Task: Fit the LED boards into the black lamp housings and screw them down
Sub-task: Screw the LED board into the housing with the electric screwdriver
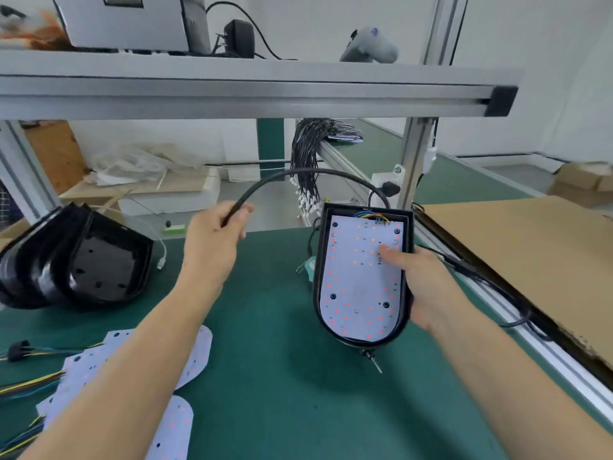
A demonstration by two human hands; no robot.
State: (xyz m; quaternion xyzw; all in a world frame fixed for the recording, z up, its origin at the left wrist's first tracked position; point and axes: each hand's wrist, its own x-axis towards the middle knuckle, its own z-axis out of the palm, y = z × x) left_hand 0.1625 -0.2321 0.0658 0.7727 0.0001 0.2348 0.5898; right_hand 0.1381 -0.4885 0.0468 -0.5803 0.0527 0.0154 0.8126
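Head view: at the near left corner of the green workbench (pixel 265 376), loose white LED boards (pixel 185 356) with coloured wire tails (pixel 30 383) are spread flat, partly hidden by the left forearm. Further in, right of centre, a black lamp housing (pixel 406 277) is held tilted above the bench, its rounded end towards the person. An LED board (pixel 360 280) dotted with red and orange points is seated inside it, with coloured wires showing at its far end. The housing's right rim is gripped by the right hand (pixel 428 287), whose thumb is pressed on the board face. A black cable (pixel 298 174) arches from the housing's far end over to the left hand (pixel 212 240), where it is pinched between curled fingers. Near the left edge, a nested stack of empty black housings (pixel 83 257) is lying on its side. Along the right edge, a brown cardboard sheet (pixel 530 257) is laid on the aluminium rail. Beyond, a bundle of black leads (pixel 305 161) hangs under the aluminium shelf (pixel 232 91).
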